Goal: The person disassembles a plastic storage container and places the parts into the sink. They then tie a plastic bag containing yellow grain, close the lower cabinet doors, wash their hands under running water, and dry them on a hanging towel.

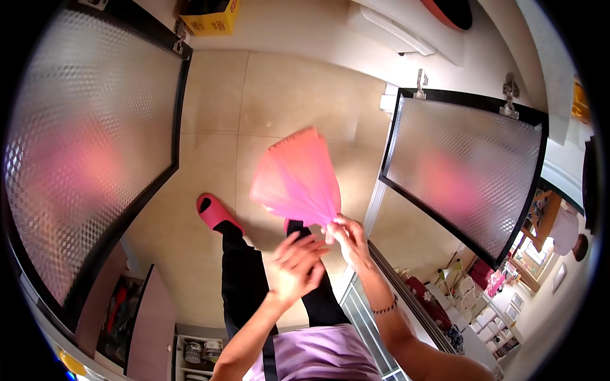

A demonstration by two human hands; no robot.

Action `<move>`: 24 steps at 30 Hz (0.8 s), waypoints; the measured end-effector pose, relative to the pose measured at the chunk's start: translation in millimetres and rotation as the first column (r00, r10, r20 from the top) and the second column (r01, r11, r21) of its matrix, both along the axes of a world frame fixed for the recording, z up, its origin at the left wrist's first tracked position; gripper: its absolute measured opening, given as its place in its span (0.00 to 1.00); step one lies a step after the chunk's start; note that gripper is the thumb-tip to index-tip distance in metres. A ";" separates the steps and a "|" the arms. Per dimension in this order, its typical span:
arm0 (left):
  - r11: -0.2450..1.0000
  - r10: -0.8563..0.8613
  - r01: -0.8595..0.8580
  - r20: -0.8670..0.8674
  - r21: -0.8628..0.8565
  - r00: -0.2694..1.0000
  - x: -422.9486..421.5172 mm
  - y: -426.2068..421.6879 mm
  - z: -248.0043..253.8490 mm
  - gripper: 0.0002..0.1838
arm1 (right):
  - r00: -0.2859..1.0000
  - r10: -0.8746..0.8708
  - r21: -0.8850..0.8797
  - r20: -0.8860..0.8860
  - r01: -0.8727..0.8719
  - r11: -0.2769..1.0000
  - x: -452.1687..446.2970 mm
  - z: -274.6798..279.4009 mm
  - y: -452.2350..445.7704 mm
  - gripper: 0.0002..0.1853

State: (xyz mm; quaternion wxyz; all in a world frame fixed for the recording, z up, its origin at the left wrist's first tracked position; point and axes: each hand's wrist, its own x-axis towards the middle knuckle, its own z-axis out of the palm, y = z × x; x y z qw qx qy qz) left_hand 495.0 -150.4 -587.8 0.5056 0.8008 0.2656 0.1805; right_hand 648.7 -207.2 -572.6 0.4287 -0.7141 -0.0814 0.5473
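A thin, see-through pink plastic bag (pixel 298 174) fans out over the floor in front of me, its neck bunched together. My right hand (pixel 348 238) pinches that gathered neck between thumb and fingers. Close by on the left, my left hand (pixel 297 263) has its fingers apart and slightly blurred, with nothing seen in it. It is below the bag and does not appear to touch it.
Textured-glass cabinet doors with black frames stand open at left (pixel 95 133) and right (pixel 467 165). Low at left, an open drawer (pixel 149 327) holds utensils, beside a cabinet with bowls (pixel 194 350). A yellow box (pixel 210 22) sits at top. Another person (pixel 565 233) is far right.
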 end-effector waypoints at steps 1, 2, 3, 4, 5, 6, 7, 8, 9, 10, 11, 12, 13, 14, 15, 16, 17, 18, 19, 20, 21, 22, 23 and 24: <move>0.996 0.082 -0.077 -0.119 0.051 0.989 -12.4 1.6 -5.8 0.35 | 0.997 0.057 -0.007 0.044 -0.057 0.998 -1.6 16.6 6.5 0.09; 0.983 0.170 -0.147 -0.229 0.113 0.959 -19.4 5.1 -14.2 0.43 | 0.997 0.076 -0.002 0.006 -0.076 0.997 -3.1 36.1 17.6 0.08; 0.987 0.147 -0.107 -0.385 0.123 0.911 -22.0 13.6 -24.8 0.52 | 0.957 0.246 0.089 0.155 -0.261 0.961 -1.8 51.1 26.6 0.07; 0.989 0.127 -0.067 -0.531 0.131 0.838 -22.9 22.1 -37.7 0.60 | 0.867 0.385 0.149 0.317 -0.447 0.882 -0.2 63.8 35.3 0.07; 0.981 0.079 0.039 -0.572 0.190 0.817 -24.2 24.7 -57.2 0.64 | 0.818 0.431 0.184 0.382 -0.524 0.831 0.9 74.9 42.9 0.06; 0.976 0.092 0.035 -0.555 0.214 0.827 -21.3 24.3 -77.9 0.64 | 0.761 0.466 0.210 0.450 -0.598 0.773 2.5 86.0 50.7 0.06; 0.964 0.079 0.068 -0.524 0.256 0.848 -18.2 20.8 -96.9 0.63 | 0.762 0.441 0.230 0.474 -0.591 0.773 1.9 97.9 60.1 0.06; 0.950 0.061 0.101 -0.495 0.295 0.867 -12.7 20.9 -106.6 0.61 | 0.762 0.384 0.242 0.522 -0.563 0.790 0.4 104.3 66.5 0.07; 0.966 0.090 0.043 -0.486 0.256 0.869 2.5 29.7 -95.7 0.56 | 0.734 0.410 0.231 0.541 -0.598 0.767 4.3 111.5 72.7 0.08; 0.964 0.089 0.045 -0.478 0.261 0.874 15.1 39.4 -90.3 0.56 | 0.706 0.437 0.218 0.557 -0.632 0.744 9.2 118.2 79.4 0.09; 0.981 0.074 0.028 -0.506 0.190 0.859 26.0 49.8 -86.9 0.54 | 0.672 0.453 0.206 0.585 -0.664 0.719 9.8 121.7 87.5 0.10; 0.992 0.057 0.011 -0.536 0.122 0.843 32.9 58.6 -85.8 0.52 | 0.638 0.456 0.186 0.621 -0.685 0.705 10.1 121.3 93.1 0.11; 0.946 0.126 -0.010 -0.340 0.325 0.932 38.6 67.9 -87.3 0.47 | 0.652 0.440 0.220 0.617 -0.680 0.700 11.2 122.9 98.5 0.11; 0.938 0.129 -0.008 -0.328 0.346 0.936 47.8 78.9 -87.5 0.47 | 0.662 0.423 0.253 0.619 -0.677 0.691 14.0 123.4 104.5 0.11; 0.943 0.107 -0.012 -0.267 0.334 0.958 55.8 88.0 -81.4 0.46 | 0.660 0.422 0.265 0.622 -0.684 0.680 12.2 119.4 103.5 0.12; 0.948 0.083 -0.013 -0.207 0.317 0.975 62.6 94.7 -76.2 0.44 | 0.648 0.424 0.267 0.633 -0.697 0.666 10.8 120.3 103.3 0.12; 0.967 0.061 0.004 -0.245 0.255 0.968 67.5 101.6 -74.2 0.43 | 0.658 0.436 0.254 0.613 -0.688 0.680 11.6 125.2 102.7 0.12; 0.963 0.060 0.007 -0.239 0.269 0.969 72.1 102.9 -72.4 0.43 | 0.668 0.447 0.243 0.595 -0.679 0.693 12.2 133.1 102.3 0.12; 0.962 0.088 -0.010 -0.275 0.274 0.957 78.5 103.3 -70.2 0.44 | 0.661 0.452 0.225 0.599 -0.681 0.697 12.8 140.5 101.2 0.12; 0.956 0.123 -0.032 -0.302 0.291 0.945 88.1 107.0 -67.1 0.45 | 0.648 0.451 0.210 0.614 -0.685 0.697 15.6 147.4 101.0 0.12; 0.978 0.210 -0.206 -0.211 0.043 0.955 94.9 106.1 -58.7 0.36 | 0.641 0.460 0.209 0.615 -0.694 0.689 17.7 156.2 100.5 0.13; 0.962 0.261 -0.272 -0.173 -0.039 0.950 99.3 109.1 -49.0 0.36 | 0.638 0.443 0.223 0.630 -0.694 0.684 18.5 167.2 101.0 0.13; 0.956 0.283 -0.292 -0.157 -0.039 0.946 102.1 111.6 -38.1 0.35 | 0.623 0.439 0.238 0.647 -0.713 0.660 19.5 178.5 103.2 0.11; 0.958 0.279 -0.286 -0.151 -0.021 0.948 104.9 114.2 -26.0 0.34 | 0.611 0.441 0.250 0.657 -0.729 0.638 19.4 193.8 104.4 0.09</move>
